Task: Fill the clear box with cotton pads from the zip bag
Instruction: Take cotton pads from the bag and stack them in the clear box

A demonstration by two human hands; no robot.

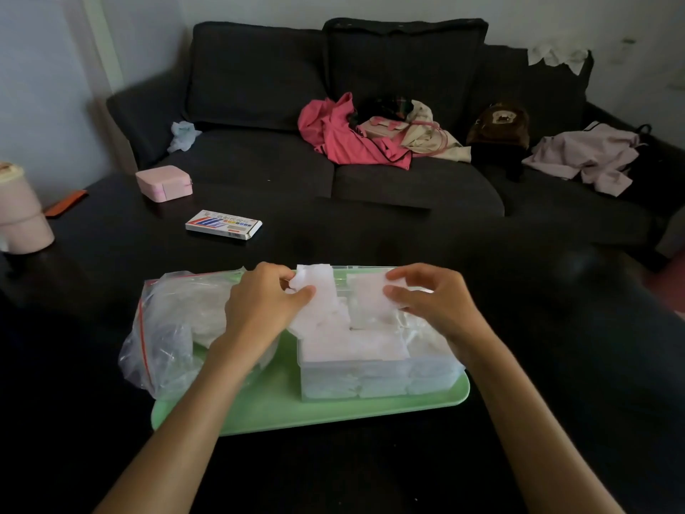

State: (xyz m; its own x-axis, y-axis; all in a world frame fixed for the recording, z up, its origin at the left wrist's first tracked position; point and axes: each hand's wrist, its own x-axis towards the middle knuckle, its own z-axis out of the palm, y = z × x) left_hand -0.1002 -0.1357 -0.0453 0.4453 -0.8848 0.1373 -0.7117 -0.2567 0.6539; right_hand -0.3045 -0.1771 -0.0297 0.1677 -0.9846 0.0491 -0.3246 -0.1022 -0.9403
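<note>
The clear box (374, 376) stands on the right part of the green tray (281, 413), already full of white cotton pads (352, 346) up to its rim. Above it, my left hand (259, 306) pinches 1 bunch of pads (315, 287) between thumb and fingers, and my right hand (430, 298) pinches another pad (370, 302) the same way. The zip bag (178, 328) lies just beside the box, on the tray's left end, partly under my left wrist. The tray sits on a dark surface (333, 469), with a small printed carton (223, 224) and a pink case (164, 182) farther away.
</note>
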